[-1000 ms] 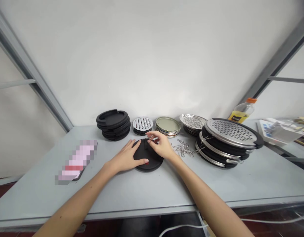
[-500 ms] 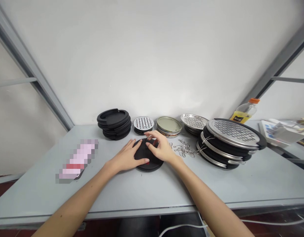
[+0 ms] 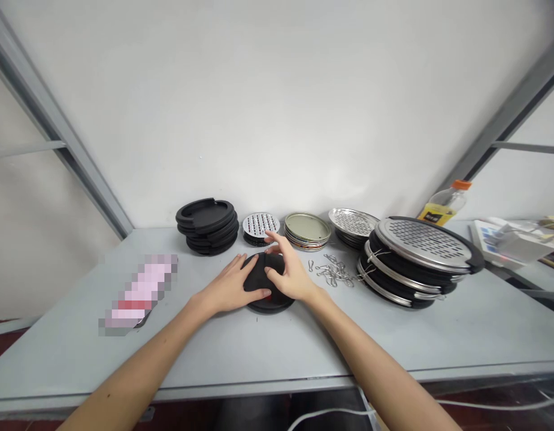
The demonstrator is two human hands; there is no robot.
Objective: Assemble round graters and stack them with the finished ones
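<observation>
A round black disc (image 3: 259, 276) lies on the grey table in front of me, a small red mark showing near my left thumb. My left hand (image 3: 234, 283) rests flat on its left side, fingers spread and thumb stretched across it. Above the right part of the disc is my right hand (image 3: 289, 269), its thumb touching or close to the surface. Its index finger points up and away from the thumb, with nothing visible between them; the other fingers are partly hidden. Small wire clips (image 3: 335, 272) lie loose just right of this hand.
Behind the disc stand stacks of black rings (image 3: 208, 224), small perforated plates (image 3: 261, 225), round metal lids (image 3: 307, 229) and larger grater plates (image 3: 353, 222). Assembled black-and-metal graters (image 3: 420, 260) are piled at right, near a bottle (image 3: 445, 203). A blurred pink item (image 3: 146, 287) lies left.
My right index finger has lifted and straightened away from the thumb. The left hand stays on the disc, which has hardly moved.
</observation>
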